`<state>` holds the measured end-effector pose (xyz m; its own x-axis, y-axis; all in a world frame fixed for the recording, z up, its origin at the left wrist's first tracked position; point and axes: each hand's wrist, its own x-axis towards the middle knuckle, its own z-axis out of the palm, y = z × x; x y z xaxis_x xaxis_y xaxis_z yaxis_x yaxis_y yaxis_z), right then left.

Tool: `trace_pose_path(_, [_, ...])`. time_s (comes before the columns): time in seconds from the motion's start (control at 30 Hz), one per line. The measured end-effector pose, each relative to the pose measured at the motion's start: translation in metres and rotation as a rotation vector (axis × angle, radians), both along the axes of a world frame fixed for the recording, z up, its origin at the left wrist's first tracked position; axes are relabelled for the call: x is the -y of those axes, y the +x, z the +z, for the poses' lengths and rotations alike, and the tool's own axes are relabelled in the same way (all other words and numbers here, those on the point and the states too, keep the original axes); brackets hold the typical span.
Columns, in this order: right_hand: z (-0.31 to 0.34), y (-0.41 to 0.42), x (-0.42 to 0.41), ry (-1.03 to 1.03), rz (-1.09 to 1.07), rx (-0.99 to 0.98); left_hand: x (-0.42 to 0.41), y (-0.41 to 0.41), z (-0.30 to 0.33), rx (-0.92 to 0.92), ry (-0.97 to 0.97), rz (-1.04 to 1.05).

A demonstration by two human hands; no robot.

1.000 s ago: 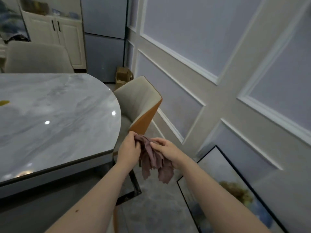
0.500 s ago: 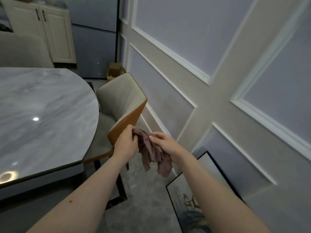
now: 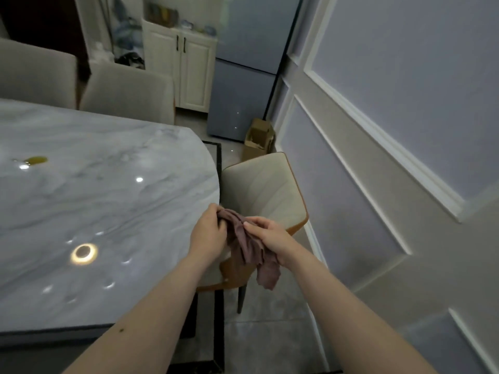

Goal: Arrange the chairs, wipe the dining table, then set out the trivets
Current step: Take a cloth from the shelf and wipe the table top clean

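A crumpled mauve cloth (image 3: 248, 247) hangs between my two hands, just off the right end of the grey marble dining table (image 3: 89, 211). My left hand (image 3: 208, 233) grips its upper end and my right hand (image 3: 270, 238) pinches it lower down. A yellow spill (image 3: 35, 160) lies on the table at the far left. Under my hands a cream chair with an orange shell (image 3: 266, 190) is tucked at the table's end. Two beige chairs (image 3: 127, 95) stand along the far side.
The panelled wall (image 3: 378, 157) runs close along the right, leaving a narrow floor strip beside the chair. A cardboard box (image 3: 259, 139) sits on the floor by the grey fridge (image 3: 243, 76). White cabinets (image 3: 186, 74) stand behind the far chairs.
The view has swung left and up, bringing the table top, the spill and the far chairs into sight. Both hands keep hold of the cloth and now sit nearer the table's end.
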<state>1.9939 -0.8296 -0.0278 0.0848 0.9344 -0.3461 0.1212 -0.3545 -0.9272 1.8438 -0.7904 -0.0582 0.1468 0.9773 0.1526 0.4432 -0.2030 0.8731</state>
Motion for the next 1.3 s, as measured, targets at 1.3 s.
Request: trace_pose_path(1.3, [-0.102, -0.337, -0.356, 0.301, 0.598, 0.617, -0.233, -0.300, -0.088, -0.521, -0.411, 0.799])
